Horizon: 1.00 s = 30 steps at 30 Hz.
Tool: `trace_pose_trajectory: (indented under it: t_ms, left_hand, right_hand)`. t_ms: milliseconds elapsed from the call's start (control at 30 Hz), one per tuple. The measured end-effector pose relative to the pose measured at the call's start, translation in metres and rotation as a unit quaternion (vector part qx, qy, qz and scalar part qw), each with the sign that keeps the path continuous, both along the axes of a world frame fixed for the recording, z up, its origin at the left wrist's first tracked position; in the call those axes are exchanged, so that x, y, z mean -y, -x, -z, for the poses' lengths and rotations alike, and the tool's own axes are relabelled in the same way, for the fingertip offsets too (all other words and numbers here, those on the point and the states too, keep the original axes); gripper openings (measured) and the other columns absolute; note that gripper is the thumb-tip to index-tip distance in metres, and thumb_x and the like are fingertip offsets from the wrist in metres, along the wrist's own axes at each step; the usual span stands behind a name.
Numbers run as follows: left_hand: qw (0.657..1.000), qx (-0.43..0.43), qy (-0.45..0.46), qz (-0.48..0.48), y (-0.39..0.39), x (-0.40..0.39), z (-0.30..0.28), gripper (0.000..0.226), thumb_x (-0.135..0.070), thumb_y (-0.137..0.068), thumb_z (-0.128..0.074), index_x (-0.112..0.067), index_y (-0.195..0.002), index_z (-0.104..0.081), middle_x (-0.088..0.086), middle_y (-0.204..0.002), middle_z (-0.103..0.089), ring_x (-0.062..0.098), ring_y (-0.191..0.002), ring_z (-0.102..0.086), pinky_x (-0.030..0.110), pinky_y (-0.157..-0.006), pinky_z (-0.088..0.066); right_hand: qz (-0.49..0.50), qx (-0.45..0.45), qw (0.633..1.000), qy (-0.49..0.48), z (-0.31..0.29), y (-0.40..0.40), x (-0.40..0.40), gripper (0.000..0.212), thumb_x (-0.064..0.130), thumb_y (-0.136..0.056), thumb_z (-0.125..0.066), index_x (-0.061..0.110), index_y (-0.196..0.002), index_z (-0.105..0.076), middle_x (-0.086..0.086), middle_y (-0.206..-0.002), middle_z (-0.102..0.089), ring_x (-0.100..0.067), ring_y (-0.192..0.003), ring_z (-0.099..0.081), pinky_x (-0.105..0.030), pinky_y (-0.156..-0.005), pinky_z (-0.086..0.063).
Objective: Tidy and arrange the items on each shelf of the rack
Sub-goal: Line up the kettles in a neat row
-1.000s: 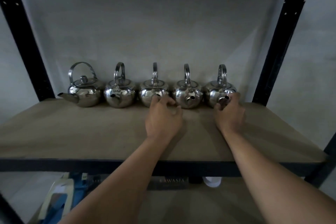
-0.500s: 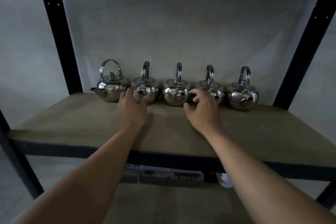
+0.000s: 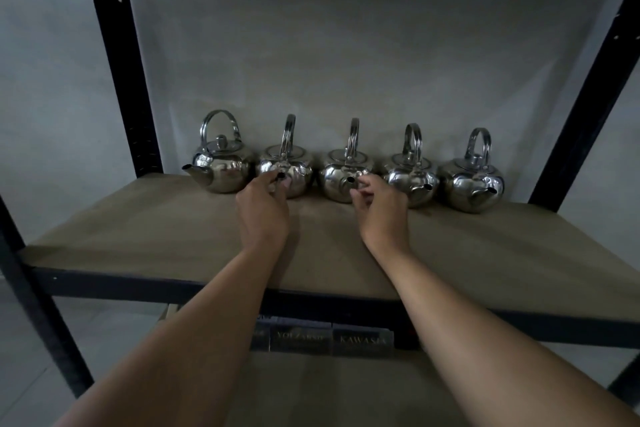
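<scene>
Several shiny steel kettles stand in a row at the back of the brown shelf board point(image 3: 166, 229). My left hand point(image 3: 263, 211) reaches the second kettle point(image 3: 299, 168), its fingertips pinched on that kettle's spout. My right hand point(image 3: 382, 210) is at the middle kettle point(image 3: 332, 180), thumb and fingers closed around its spout tip. The leftmost kettle point(image 3: 223, 170) points its spout left. The fourth kettle point(image 3: 410, 180) and the rightmost kettle point(image 3: 467, 184) point their spouts right and stand untouched.
Black rack posts rise at the left point(image 3: 117, 62) and right point(image 3: 585, 104), with a black beam overhead. A pale wall closes the back. Dark labelled boxes point(image 3: 329, 340) sit on the shelf below. The board in front of the kettles is bare.
Both hands have moved left along the row: left from the middle kettle to the second, right from the rightmost to the middle. The view has shifted left too.
</scene>
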State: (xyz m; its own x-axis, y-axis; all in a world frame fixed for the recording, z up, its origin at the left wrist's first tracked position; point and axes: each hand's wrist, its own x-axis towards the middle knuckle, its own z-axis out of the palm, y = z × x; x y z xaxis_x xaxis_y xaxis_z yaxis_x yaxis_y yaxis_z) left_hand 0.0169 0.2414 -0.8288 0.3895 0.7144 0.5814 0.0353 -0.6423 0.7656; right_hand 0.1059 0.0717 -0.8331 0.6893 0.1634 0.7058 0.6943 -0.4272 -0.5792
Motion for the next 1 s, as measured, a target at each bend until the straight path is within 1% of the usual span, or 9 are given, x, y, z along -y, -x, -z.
trace_pose_trajectory:
  t_ms: [100,233,367,567,667,767,833,900,1000]
  left_hand:
    - [1.0,-0.004,0.019,0.003,0.003,0.002,-0.003,0.031,-0.038,-0.096,-0.063,-0.02,-0.12,-0.072,0.006,-0.098,-0.075,0.025,-0.093,-0.068,0.023,-0.075,-0.042]
    - [0.999,0.001,0.04,0.022,0.005,0.002,-0.004,0.032,-0.037,-0.095,-0.065,-0.018,-0.12,-0.072,0.007,-0.095,-0.075,0.025,-0.09,-0.07,0.03,-0.078,-0.052]
    - [0.999,0.001,0.046,0.019,0.007,0.002,-0.004,0.032,-0.038,-0.093,-0.068,-0.016,-0.115,-0.074,0.008,-0.092,-0.075,0.026,-0.088,-0.069,0.031,-0.078,-0.052]
    - [0.998,-0.009,0.063,0.026,0.007,0.001,-0.004,0.028,-0.041,-0.091,-0.069,-0.021,-0.11,-0.075,0.006,-0.093,-0.076,0.027,-0.088,-0.07,0.038,-0.082,-0.057]
    - [0.997,-0.014,0.073,0.026,0.005,-0.002,-0.003,0.027,-0.043,-0.089,-0.069,-0.023,-0.106,-0.076,0.006,-0.094,-0.076,0.029,-0.088,-0.07,0.038,-0.082,-0.056]
    - [0.996,-0.035,0.075,0.019,0.004,-0.003,-0.004,0.03,-0.047,-0.089,-0.068,-0.024,-0.107,-0.075,0.006,-0.097,-0.076,0.031,-0.092,-0.069,0.039,-0.083,-0.056]
    - [0.996,-0.039,0.082,0.026,0.005,-0.001,-0.005,0.032,-0.045,-0.088,-0.069,-0.023,-0.111,-0.074,0.004,-0.1,-0.076,0.029,-0.096,-0.07,0.036,-0.086,-0.055]
    - [0.995,-0.026,0.095,0.03,0.008,0.002,-0.01,0.031,-0.036,-0.084,-0.072,-0.022,-0.112,-0.073,0.001,-0.1,-0.077,0.025,-0.099,-0.07,0.027,-0.088,-0.05]
    - [0.994,0.041,0.106,-0.002,0.01,0.002,-0.03,0.037,-0.034,-0.08,-0.07,-0.021,-0.114,-0.073,-0.001,-0.103,-0.077,0.016,-0.098,-0.068,0.019,-0.086,-0.042]
  right_hand:
    - [-0.008,-0.006,1.0,0.006,0.001,0.002,0.001,0.028,0.018,-0.093,-0.071,0.022,-0.121,-0.068,0.004,-0.09,-0.073,-0.014,-0.079,-0.07,-0.041,-0.074,-0.06]
    - [-0.012,-0.006,1.0,0.024,0.005,0.007,0.003,0.035,0.017,-0.09,-0.072,0.029,-0.119,-0.058,0.008,-0.088,-0.067,-0.016,-0.078,-0.068,-0.042,-0.071,-0.059]
    - [-0.008,-0.022,0.997,0.077,0.011,0.015,0.009,0.03,0.013,-0.085,-0.068,0.024,-0.111,-0.058,0.001,-0.094,-0.063,-0.025,-0.087,-0.065,-0.043,-0.076,-0.057]
    - [-0.015,-0.049,0.991,0.123,0.009,0.02,0.012,0.035,0.008,-0.079,-0.068,0.018,-0.112,-0.06,-0.005,-0.099,-0.063,-0.028,-0.092,-0.064,-0.043,-0.083,-0.055]
    - [-0.023,-0.063,0.988,0.141,0.01,0.026,0.015,0.038,0.006,-0.079,-0.065,0.016,-0.115,-0.061,-0.005,-0.103,-0.06,-0.027,-0.096,-0.063,-0.041,-0.087,-0.054]
    - [-0.029,-0.08,0.983,0.161,0.009,0.03,0.019,0.034,0.01,-0.083,-0.063,0.018,-0.116,-0.062,-0.003,-0.107,-0.059,-0.024,-0.099,-0.063,-0.038,-0.089,-0.053]
    - [-0.033,-0.081,0.981,0.171,0.009,0.032,0.02,0.028,0.012,-0.087,-0.061,0.017,-0.115,-0.064,-0.004,-0.109,-0.06,-0.024,-0.102,-0.063,-0.037,-0.09,-0.052]
    - [-0.036,-0.083,0.98,0.177,0.008,0.032,0.02,0.026,0.011,-0.089,-0.06,0.015,-0.114,-0.065,-0.006,-0.111,-0.06,-0.025,-0.104,-0.062,-0.035,-0.091,-0.051]
    - [-0.031,-0.085,0.978,0.188,0.006,0.035,0.021,0.027,0.008,-0.089,-0.06,0.014,-0.115,-0.065,-0.008,-0.114,-0.059,-0.027,-0.106,-0.061,-0.033,-0.09,-0.049]
